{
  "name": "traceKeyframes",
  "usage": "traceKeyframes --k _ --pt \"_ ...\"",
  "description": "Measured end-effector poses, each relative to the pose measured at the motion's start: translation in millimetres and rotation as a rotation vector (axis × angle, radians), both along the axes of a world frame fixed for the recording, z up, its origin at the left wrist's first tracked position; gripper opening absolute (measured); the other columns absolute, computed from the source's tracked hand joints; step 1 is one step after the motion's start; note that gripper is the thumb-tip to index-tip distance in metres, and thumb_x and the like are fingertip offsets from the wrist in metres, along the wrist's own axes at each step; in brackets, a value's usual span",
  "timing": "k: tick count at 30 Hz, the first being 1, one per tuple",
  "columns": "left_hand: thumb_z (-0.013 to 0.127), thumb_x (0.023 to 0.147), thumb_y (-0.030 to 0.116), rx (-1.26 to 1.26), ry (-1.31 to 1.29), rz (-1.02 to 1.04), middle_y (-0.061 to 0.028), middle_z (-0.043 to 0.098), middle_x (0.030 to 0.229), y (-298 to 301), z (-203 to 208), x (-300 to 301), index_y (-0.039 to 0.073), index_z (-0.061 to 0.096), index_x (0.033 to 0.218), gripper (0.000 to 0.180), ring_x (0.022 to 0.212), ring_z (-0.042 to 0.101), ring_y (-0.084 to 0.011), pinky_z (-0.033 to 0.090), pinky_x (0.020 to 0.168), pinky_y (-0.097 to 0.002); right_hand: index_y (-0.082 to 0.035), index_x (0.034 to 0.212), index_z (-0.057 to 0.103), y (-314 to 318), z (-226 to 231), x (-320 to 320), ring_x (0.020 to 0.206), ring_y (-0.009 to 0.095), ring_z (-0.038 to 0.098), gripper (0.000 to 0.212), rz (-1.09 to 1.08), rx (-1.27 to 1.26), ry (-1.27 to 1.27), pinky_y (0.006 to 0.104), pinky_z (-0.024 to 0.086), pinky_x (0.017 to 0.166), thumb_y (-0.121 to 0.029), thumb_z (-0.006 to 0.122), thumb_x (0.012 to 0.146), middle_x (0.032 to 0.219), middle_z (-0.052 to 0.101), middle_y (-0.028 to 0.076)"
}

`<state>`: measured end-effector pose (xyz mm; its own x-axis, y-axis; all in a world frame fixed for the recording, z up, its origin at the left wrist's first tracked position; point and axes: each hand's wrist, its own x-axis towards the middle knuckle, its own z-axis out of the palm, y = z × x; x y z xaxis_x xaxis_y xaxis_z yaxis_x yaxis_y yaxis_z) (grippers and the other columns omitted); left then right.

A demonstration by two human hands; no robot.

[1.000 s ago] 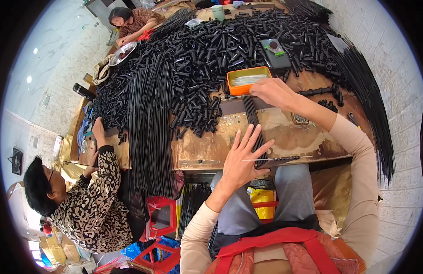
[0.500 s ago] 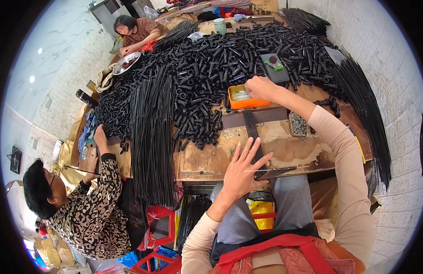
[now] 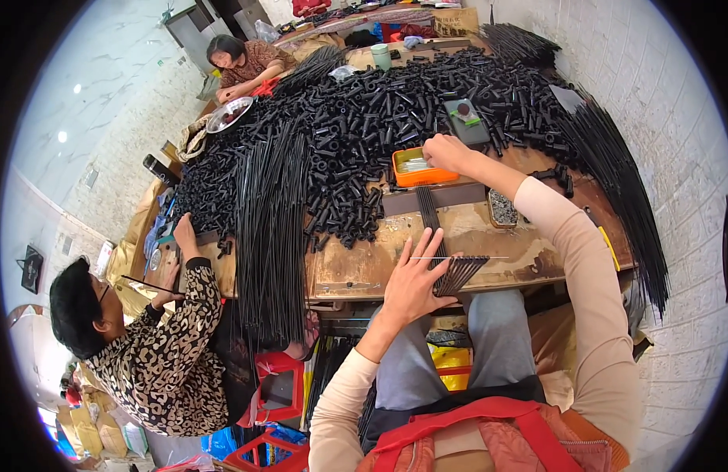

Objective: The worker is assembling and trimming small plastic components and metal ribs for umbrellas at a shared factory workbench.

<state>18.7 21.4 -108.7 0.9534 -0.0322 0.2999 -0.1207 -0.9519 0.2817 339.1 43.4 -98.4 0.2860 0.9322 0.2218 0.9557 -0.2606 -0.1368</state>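
Observation:
My left hand [image 3: 415, 275] lies at the table's front edge with its fingers spread. It rests over a bundle of thin black rods [image 3: 428, 206] that runs away from me. Beside its thumb, black rod ends [image 3: 464, 271] fan out to the right. A thin silvery wire [image 3: 496, 257] crosses them, passing by my fingers. At the right end of an orange box [image 3: 417, 178], my right hand [image 3: 450, 154] has its fingers drawn together. Pale thin sticks or wires [image 3: 413, 165] lie in that box. Whatever my right fingertips hold is hidden.
A heap of short black tubes [image 3: 379, 102] covers the table's far part. Long black rods lie in piles to the left [image 3: 271, 212] and right [image 3: 619, 189]. A small tin of grey bits [image 3: 503, 211] sits near my right forearm. A co-worker [image 3: 151, 346] sits at the left.
The black rod ends by my left thumb have risen and now show as a fan with the wire across them. My right hand stays at the orange box. The co-worker's hand now shows a black rod.

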Motion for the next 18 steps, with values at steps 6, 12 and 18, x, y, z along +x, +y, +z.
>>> traceKeyframes --k 6,12,18 --pt "0.081 0.064 0.045 0.001 0.006 -0.007 -0.0129 0.025 0.157 -2 -3 1 0.029 0.05 0.14 0.084 0.146 0.021 -0.0311 0.022 0.117 -0.0487 -0.005 0.077 0.073 -8 23 -1 0.079 0.035 0.068 0.011 -0.046 -0.044 0.139 0.0422 0.055 0.073 -0.009 0.063 0.071 0.076 0.069 0.017" --pt "0.078 0.068 0.043 -0.011 0.019 -0.008 -0.0143 0.029 0.155 -3 -1 -3 0.028 0.05 0.14 0.079 0.144 0.025 -0.0333 0.023 0.116 -0.0494 -0.004 0.084 0.069 -37 26 -26 0.079 0.036 0.066 0.01 0.166 0.303 0.115 0.0441 0.052 0.071 -0.009 0.062 0.08 0.079 0.067 0.017" --pt "0.072 0.072 0.041 0.088 -0.025 -0.027 -0.0155 0.035 0.152 -1 -5 -2 0.025 0.052 0.138 0.071 0.142 0.031 -0.0344 0.025 0.115 -0.0492 -0.007 0.096 0.07 -82 4 -41 0.079 0.037 0.064 0.018 0.287 0.204 0.048 0.0461 0.053 0.069 -0.004 0.059 0.081 0.081 0.064 0.016"
